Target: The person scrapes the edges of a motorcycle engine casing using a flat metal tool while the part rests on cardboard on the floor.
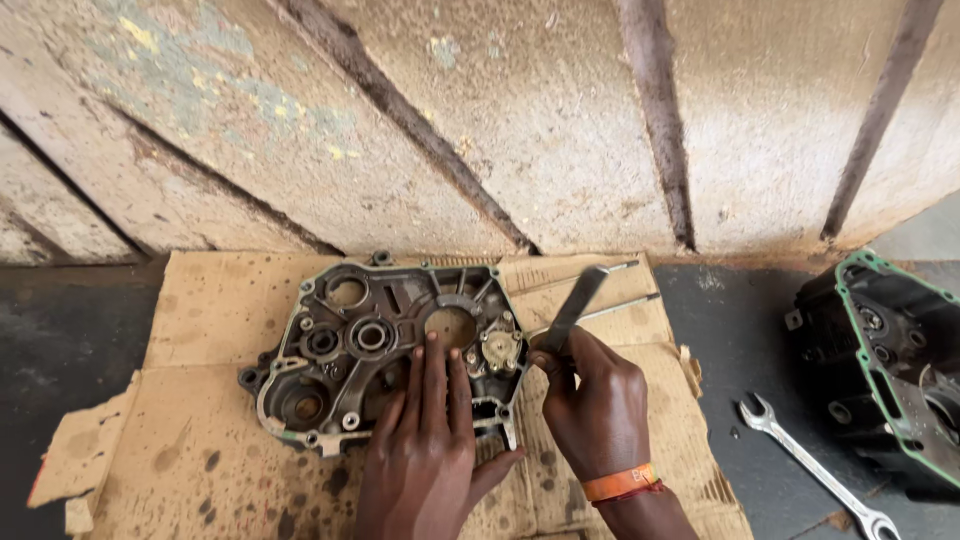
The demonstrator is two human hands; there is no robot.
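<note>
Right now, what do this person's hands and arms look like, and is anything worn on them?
Both are bare: no gloves and no sleeves in view. The right hand has an orange band around its wrist, with a thin red thread beside it. The left hand wears nothing that shows; no ring or watch is visible on either. Only the hands and the start of the forearms are in the picture.
</note>
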